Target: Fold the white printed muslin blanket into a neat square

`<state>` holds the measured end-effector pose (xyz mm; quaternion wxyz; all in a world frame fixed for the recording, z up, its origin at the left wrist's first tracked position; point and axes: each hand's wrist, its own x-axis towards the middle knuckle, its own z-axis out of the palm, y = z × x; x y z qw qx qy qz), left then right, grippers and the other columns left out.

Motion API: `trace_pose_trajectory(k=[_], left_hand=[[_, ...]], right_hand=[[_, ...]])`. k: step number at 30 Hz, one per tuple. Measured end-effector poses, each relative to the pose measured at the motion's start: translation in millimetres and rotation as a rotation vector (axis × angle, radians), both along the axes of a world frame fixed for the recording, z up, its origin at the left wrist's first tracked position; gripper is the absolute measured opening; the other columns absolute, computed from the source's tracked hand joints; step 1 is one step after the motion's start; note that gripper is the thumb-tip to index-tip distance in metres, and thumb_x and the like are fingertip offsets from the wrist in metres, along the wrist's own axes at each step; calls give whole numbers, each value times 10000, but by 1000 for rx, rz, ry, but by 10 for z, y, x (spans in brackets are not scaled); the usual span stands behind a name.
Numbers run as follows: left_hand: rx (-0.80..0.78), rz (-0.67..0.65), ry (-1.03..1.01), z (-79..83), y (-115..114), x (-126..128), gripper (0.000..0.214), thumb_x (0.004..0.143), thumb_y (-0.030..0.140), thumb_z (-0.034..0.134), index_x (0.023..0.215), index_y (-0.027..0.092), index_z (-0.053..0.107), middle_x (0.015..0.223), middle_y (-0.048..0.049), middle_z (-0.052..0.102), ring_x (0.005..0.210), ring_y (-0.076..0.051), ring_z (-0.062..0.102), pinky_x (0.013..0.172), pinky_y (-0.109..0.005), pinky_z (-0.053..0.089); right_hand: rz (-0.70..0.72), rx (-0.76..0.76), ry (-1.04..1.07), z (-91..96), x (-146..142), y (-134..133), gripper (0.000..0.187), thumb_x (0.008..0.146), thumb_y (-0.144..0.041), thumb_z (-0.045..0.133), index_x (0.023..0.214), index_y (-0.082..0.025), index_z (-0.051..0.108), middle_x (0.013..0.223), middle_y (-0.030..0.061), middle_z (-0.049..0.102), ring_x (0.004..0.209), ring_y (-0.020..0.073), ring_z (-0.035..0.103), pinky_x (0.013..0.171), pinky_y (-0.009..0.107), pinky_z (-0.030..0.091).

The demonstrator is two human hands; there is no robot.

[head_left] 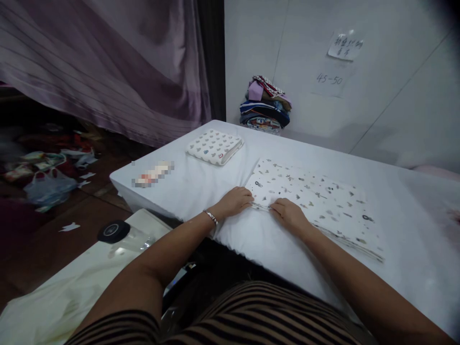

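Note:
A white cloth with small grey prints (316,191) lies folded in layers as a long rectangle on the white-covered table (280,254). My left hand (235,201) is closed on its near left corner, fingertips at the folded edge. Along the same near edge, a little to the right, my right hand (288,214) pinches the layers. Between the two hands a short stretch of the stacked edge shows. The thumbs and the undersides of both hands are mostly hidden. Farther back on the left sits a smaller folded cloth (214,146) with a grey pattern.
A blurred-out item (153,174) lies near the table's left edge. Folded fabrics (266,105) are piled at the far edge by the wall. At lower left, a bottle with a black lid (114,231) lies on a pale surface. A plastic bag (50,187) is on the floor.

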<state>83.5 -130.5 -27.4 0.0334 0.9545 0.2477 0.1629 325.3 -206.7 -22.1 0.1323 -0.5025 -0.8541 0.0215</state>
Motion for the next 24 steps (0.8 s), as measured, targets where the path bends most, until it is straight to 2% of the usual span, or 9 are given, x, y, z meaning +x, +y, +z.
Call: trace_pose_trajectory(k=[3, 6, 15, 24], left_hand=[[22, 4, 40, 11, 2, 16, 149, 898, 249, 528, 971, 196, 646, 1020, -40, 636, 963, -183, 540, 834, -318, 398], [28, 22, 49, 17, 5, 34, 182, 922, 246, 483, 951, 190, 654, 1001, -35, 641, 936, -176, 542, 810, -311, 394], [-45, 27, 11, 16, 25, 29, 258, 952, 252, 411, 937, 205, 664, 985, -11, 651, 908, -157, 540, 815, -305, 376], [-3, -24, 31, 32, 30, 5, 253, 958, 231, 392, 969, 179, 640, 975, -33, 644, 907, -158, 542, 819, -296, 382]], right_hand=[[-12, 11, -12, -7, -13, 13, 259, 942, -247, 434, 952, -188, 685, 926, 85, 636, 879, 202, 563, 708, 292, 438], [-20, 25, -21, -21, -16, 21, 297, 954, -250, 403, 939, -182, 691, 923, 89, 642, 872, 204, 564, 710, 298, 441], [-5, 36, -40, -7, -25, 20, 279, 951, -263, 414, 916, -178, 677, 900, 81, 634, 856, 198, 557, 700, 288, 423], [1, 6, -75, -16, -3, 44, 315, 963, -252, 371, 953, -183, 677, 943, 87, 634, 891, 197, 559, 723, 285, 437]])
